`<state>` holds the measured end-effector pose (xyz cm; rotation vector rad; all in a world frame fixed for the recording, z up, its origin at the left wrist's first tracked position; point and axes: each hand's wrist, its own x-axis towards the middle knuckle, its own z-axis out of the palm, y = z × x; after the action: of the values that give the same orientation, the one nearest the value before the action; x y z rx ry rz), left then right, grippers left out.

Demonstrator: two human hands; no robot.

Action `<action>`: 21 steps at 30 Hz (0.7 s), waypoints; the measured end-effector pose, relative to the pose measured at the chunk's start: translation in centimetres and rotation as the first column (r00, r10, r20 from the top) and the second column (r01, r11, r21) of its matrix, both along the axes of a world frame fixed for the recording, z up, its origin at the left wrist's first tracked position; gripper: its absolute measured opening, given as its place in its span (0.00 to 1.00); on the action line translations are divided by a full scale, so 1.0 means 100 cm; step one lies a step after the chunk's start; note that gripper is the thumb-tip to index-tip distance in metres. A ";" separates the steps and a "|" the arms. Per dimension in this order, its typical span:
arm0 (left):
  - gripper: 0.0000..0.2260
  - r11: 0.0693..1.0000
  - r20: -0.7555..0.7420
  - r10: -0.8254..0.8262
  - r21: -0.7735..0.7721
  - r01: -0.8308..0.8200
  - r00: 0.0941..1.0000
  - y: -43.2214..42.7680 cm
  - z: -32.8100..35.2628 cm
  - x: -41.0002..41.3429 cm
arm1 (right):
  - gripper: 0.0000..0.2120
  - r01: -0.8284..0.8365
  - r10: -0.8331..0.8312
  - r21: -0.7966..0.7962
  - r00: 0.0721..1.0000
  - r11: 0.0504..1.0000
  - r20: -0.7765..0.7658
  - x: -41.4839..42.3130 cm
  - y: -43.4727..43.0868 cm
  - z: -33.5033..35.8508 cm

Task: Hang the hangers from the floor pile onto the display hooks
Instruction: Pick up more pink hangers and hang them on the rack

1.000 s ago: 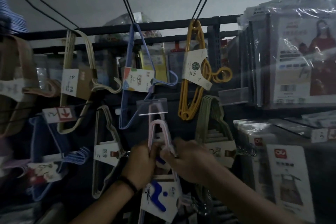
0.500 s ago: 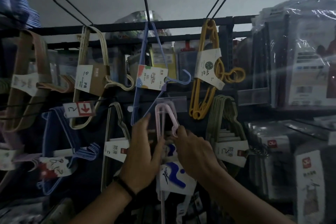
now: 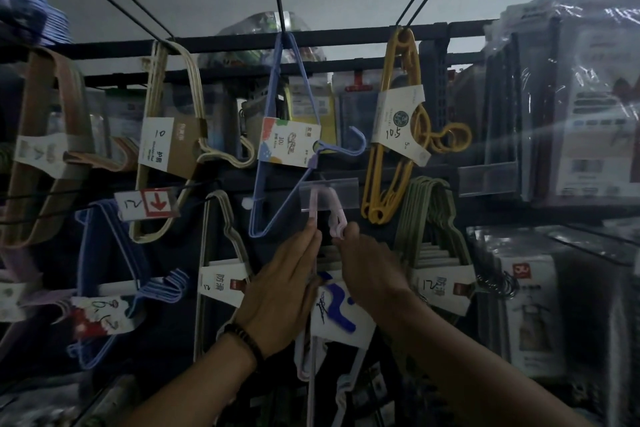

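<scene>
**Pink hangers at the middle hook**

Pink hangers (image 3: 337,218), a bundle with a white label (image 3: 341,315), sit in both hands below a clear tag holder (image 3: 318,196). Left hand (image 3: 280,291) lies flat, fingers straight and together, pressed along one side of the bundle. Right hand (image 3: 372,274) pinches the other side at its top. Blue hangers (image 3: 277,135) and yellow hangers (image 3: 398,135) hang just above.

The pink hangers (image 3: 337,222) look like smooth plastic, their label (image 3: 341,319) is matt paper, the clear tag holder (image 3: 323,196) is shiny plastic, and the upper right packs (image 3: 581,97) are glossy wrap.
</scene>
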<state>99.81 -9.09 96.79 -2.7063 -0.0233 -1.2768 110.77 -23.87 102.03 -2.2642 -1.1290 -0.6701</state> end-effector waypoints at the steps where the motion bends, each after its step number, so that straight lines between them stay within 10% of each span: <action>1: 0.31 1.000 -0.028 0.029 -0.005 -0.029 0.999 0.004 -0.001 0.004 | 0.12 0.044 -0.043 -0.010 0.998 0.999 0.054 0.004 0.007 0.001; 11: 0.31 0.973 -0.271 0.231 0.034 -0.230 0.935 -0.001 -0.017 0.007 | 0.17 0.081 -0.073 -0.080 0.992 0.993 0.099 0.037 0.027 -0.017; 21: 0.11 0.805 -0.552 0.354 -0.231 -0.547 0.755 -0.038 -0.051 -0.131 | 0.12 -0.405 0.405 0.035 0.914 0.914 0.008 -0.057 0.013 -0.059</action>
<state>86.67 -12.85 91.66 -2.9678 -0.9171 -0.4561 105.08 -22.58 96.17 -1.9095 -1.5149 -0.5153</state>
